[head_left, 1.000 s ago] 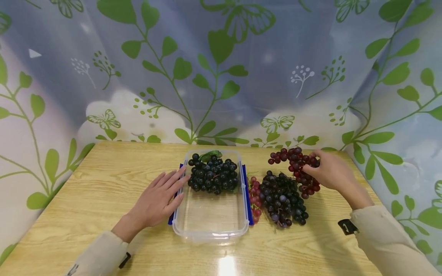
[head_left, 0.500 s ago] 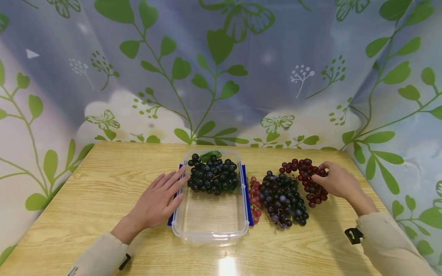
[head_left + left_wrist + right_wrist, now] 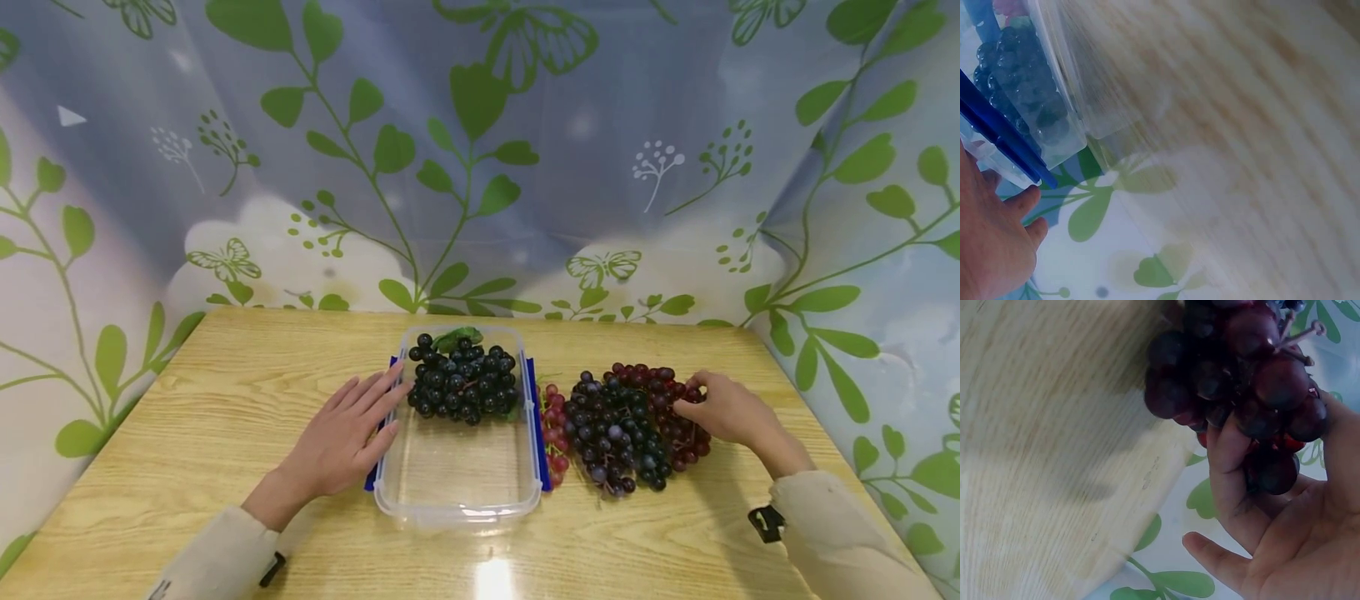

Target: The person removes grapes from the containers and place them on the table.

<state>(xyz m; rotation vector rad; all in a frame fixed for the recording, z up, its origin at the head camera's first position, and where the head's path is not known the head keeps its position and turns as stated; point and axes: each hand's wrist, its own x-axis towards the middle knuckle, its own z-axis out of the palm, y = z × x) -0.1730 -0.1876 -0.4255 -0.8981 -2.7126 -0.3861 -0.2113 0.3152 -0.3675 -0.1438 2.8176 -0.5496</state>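
Note:
My left hand [image 3: 337,437] rests with straight, spread fingers on the left rim of a clear plastic container [image 3: 457,471] with blue side clips. Inside its far half lies a bunch of black grapes [image 3: 465,385], a green leaf behind it. At the right, my right hand [image 3: 731,414] pinches a bunch of dark red grapes [image 3: 652,377] between thumb and fingers. That bunch sits low against the right side of a dark purple-black bunch of grapes [image 3: 611,433]. In the right wrist view, curled fingers go in among the dark red grapes [image 3: 1260,394]; their tips are partly hidden.
A smaller bunch of pinkish-red grapes [image 3: 555,437] lies between the container's right clip [image 3: 538,425] and the purple-black bunch. A wood-grain table [image 3: 247,375] carries everything. Behind it hangs a leaf-patterned cloth [image 3: 570,192].
My right hand first moves right and toward me with the dark red grapes, then lowers them beside the purple-black bunch. My left hand and the container stay where they were.

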